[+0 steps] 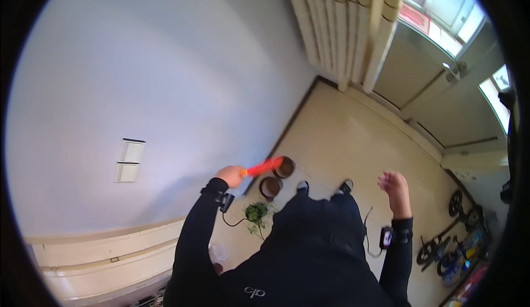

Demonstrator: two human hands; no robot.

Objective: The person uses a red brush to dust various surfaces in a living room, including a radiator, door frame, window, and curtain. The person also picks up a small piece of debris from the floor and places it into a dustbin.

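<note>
My left hand (pixel 230 176) grips a red-orange stick-like object (pixel 265 166) by its yellow-orange end. It points right and slightly up in the head view, and motion blur hides what it is exactly. Behind it, two round brown pots (pixel 271 187) stand on the floor along the wall. To the right of my body, my right hand (pixel 396 191) hangs in the air with its fingers loosely bent, and I see nothing in it. Both sleeves are black, and small cabled devices are strapped at the wrists, one of them a device with a lit screen (pixel 386 238).
Two white wall switches (pixel 132 151) sit on the pale wall (pixel 165 79). A green potted plant (pixel 256 212) stands near my left forearm. Beige curtains (pixel 331 25) hang beside a door with a metal handle (pixel 455 71). Small bikes (pixel 449 249) stand at right; a cream cabinet (pixel 112 251) lies lower left.
</note>
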